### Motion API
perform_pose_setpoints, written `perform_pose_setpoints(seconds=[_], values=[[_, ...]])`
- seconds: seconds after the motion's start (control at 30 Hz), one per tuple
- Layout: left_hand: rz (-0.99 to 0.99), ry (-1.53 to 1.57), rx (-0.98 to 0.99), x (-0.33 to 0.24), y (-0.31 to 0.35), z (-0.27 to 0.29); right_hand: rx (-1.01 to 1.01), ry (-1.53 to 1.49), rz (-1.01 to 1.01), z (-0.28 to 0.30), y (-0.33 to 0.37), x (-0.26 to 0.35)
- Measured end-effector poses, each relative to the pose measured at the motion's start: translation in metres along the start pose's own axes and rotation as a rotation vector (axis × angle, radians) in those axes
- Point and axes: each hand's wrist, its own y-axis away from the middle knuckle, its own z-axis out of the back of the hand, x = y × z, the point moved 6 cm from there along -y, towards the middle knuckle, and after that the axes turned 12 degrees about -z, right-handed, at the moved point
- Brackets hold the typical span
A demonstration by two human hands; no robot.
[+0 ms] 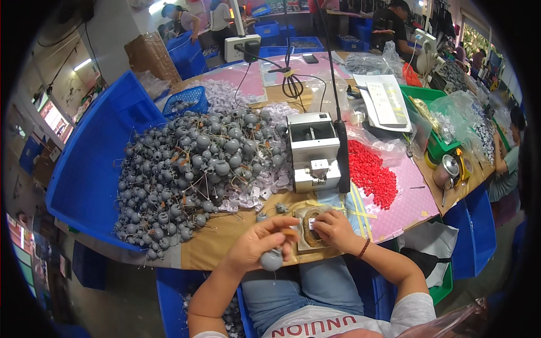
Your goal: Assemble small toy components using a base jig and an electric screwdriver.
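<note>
My left hand (256, 242) is closed on a grey ball-shaped part (271, 259), which hangs below the fingers with a thin wire end under it. An orange-brown strip (290, 232) shows between its fingertips. Just to the right, my right hand (336, 230) has its fingers pinched together on a small white piece (313, 223). That hand is over a square tray (304, 245) with a brown ring-shaped inside, at the table's near edge. Two more grey ball parts (281, 208) lie just beyond my left hand.
A large heap of grey ball parts (191, 163) spills from a tipped blue bin (84, 174) on the left. White pieces (248, 194) lie beside a boxy silver machine (313, 143). Red pieces (372, 174) lie to its right. A can (446, 169) stands farther right; people work beyond.
</note>
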Motion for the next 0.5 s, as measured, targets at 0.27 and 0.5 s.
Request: perform_pose_setpoints(seconds=[0.27, 0.5], values=[[0.219, 0.1, -0.145, 0.1, 0.011, 0.009, 0.376, -1.146, -0.401, 0.03, 0.003, 0.004], [0.245, 0.378, -0.34, 0.141, 0.014, 0.017, 0.719, -1.115, -0.612, 0.017, 0.023, 0.017]])
